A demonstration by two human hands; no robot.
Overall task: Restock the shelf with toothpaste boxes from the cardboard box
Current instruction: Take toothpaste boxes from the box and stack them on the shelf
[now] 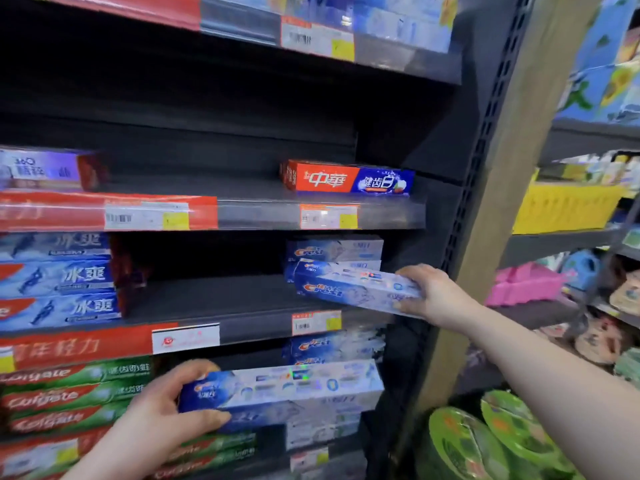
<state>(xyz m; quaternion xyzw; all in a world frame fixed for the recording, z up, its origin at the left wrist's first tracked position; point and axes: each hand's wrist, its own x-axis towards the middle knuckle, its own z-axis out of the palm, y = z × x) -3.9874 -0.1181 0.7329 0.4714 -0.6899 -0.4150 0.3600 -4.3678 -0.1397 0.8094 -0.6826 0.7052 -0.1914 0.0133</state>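
Observation:
My right hand [431, 294] grips the right end of a blue-and-white Crest toothpaste box [349, 287], held tilted at the front of the middle shelf [214, 303], in front of two stacked Crest boxes [334, 251]. My left hand [166, 410] holds the left end of another Crest toothpaste box [284, 386], level, in front of the lower shelf, where more Crest boxes [332, 346] lie behind it. The cardboard box is out of view.
Blue toothpaste boxes [59, 278] are stacked at the middle shelf's left, green Colgate boxes [72, 393] below. A red-and-blue box [348, 178] lies alone on the upper shelf. A wooden post [498, 202] stands at the right, with green round packs [485, 441] beside it.

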